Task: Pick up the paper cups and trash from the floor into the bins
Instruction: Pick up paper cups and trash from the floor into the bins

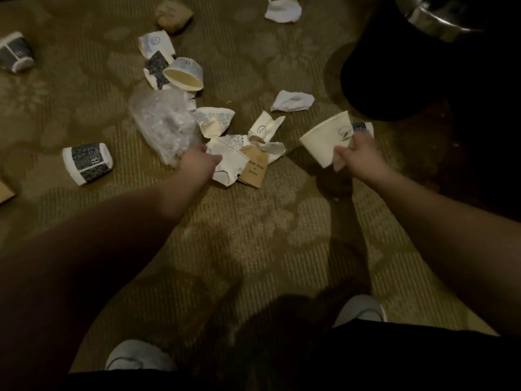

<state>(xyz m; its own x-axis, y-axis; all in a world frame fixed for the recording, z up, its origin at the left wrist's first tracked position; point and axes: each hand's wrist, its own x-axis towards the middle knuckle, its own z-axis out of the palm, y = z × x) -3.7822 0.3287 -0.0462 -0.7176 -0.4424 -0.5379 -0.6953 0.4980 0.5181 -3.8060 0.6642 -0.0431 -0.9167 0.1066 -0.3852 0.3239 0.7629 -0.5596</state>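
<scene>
Head view — right hand [359, 153] grips cream cup [324, 141]

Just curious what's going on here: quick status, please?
Right hand holds white paper cup. Left hand grips crushed cup in the pile. Clear plastic bag beside it. Bin far right.

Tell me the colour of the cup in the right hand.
Cream cup with a small dark logo, per the head view.
</scene>
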